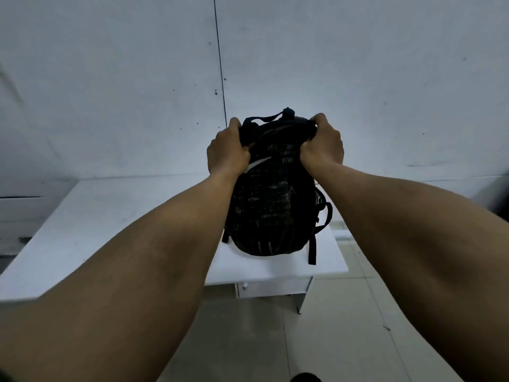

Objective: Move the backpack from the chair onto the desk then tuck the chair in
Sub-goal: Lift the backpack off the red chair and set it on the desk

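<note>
Gripped at its top corners between left hand [227, 153] and right hand [323, 146], both fists clenched tight on dark fabric: a rounded black backpack [271, 199], woven and faintly patterned; webbing straps dangling below the wrists. Beneath the hands, a smooth white desk [82, 230]; beyond the knuckles, a pale matte wall [110, 78].

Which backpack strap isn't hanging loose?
The top carry handle of the black backpack, arching between left hand and right hand; the side straps dangle over the white desk.

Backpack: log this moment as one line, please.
stage: placing | backpack: upright over right end of desk | left hand: gripping top | right hand: gripping top | chair: not in view
</note>
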Available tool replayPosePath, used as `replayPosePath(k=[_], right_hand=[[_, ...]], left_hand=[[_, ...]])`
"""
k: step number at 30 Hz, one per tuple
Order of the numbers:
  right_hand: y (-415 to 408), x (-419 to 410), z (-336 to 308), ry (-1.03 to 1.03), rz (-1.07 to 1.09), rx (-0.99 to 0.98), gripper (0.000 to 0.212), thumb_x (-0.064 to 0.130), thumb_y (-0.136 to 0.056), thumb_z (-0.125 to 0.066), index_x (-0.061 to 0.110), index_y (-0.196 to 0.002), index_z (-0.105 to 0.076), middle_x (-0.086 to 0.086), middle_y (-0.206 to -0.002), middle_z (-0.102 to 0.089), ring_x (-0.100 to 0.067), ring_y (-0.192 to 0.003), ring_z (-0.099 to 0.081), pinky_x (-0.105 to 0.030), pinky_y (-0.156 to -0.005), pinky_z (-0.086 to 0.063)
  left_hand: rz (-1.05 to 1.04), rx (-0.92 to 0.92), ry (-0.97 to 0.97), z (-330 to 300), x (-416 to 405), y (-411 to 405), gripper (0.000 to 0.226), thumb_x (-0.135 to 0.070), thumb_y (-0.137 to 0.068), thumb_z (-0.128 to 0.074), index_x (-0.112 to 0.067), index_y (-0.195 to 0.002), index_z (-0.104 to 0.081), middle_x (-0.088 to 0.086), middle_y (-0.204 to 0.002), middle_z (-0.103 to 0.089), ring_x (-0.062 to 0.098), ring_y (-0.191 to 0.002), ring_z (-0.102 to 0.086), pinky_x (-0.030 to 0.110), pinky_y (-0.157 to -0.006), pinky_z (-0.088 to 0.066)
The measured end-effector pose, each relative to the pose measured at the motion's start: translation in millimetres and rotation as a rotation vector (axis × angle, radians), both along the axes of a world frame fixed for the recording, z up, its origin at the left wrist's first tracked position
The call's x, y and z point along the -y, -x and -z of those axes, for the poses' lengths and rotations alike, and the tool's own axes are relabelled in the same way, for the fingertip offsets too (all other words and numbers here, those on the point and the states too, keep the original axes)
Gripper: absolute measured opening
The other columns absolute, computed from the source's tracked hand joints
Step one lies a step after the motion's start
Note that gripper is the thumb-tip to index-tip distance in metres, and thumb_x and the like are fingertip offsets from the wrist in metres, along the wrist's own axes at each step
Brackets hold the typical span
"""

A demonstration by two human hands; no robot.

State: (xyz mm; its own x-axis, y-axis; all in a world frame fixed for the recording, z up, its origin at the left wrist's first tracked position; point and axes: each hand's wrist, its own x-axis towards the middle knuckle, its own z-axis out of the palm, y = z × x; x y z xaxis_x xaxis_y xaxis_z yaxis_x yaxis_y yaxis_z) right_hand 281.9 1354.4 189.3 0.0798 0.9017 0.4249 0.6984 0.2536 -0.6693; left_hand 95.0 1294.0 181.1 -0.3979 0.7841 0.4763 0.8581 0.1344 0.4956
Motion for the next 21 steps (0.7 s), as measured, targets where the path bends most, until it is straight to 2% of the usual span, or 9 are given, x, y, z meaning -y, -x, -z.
replayPosePath(k=[4,9,16,21], right_hand=[[16,-70,5,0.033,-0.018,-0.012,0.042,0.005,-0.068,-0.038,0.031,-0.098,-0.05,0.012,-0.069,-0.051,-0.014,-0.059,-0.051,-0.028,-0.052,-0.034],[35,-160,18,0.066,-0.067,0.002,0.044,0.005,-0.068,-0.038,0.032,-0.1,-0.05,0.011,-0.071,-0.053,-0.021,-0.065,-0.056,-0.03,-0.058,-0.041],[48,-259,52,0.144,-0.196,0.021,0.041,0.005,-0.068,-0.041,0.025,-0.102,-0.053,0.001,-0.078,-0.06,-0.026,-0.07,-0.06,-0.033,-0.06,-0.05],[63,-323,73,0.191,-0.202,-0.024,0.035,0.005,-0.073,-0.045,0.018,-0.105,-0.053,-0.003,-0.081,-0.059,-0.024,-0.07,-0.059,-0.028,-0.055,-0.042]], left_hand=[[0.022,-0.004,0.028,6,-67,18,0.028,-0.011,-0.081,-0.064,-0.016,-0.104,-0.049,0.006,-0.09,-0.064,0.031,-0.076,-0.059,0.038,-0.065,-0.049],[0.012,0.011,0.058,19,-151,38,0.026,-0.018,-0.086,-0.066,-0.015,-0.107,-0.049,0.008,-0.093,-0.065,0.032,-0.081,-0.062,0.039,-0.068,-0.051],[0.016,0.068,0.132,52,-243,54,0.029,-0.026,-0.09,-0.069,-0.011,-0.107,-0.051,0.006,-0.089,-0.062,0.029,-0.078,-0.062,0.037,-0.063,-0.05],[0.06,0.014,0.149,61,-304,67,0.029,-0.027,-0.093,-0.068,-0.008,-0.108,-0.051,0.007,-0.09,-0.064,0.027,-0.079,-0.062,0.039,-0.065,-0.052]])
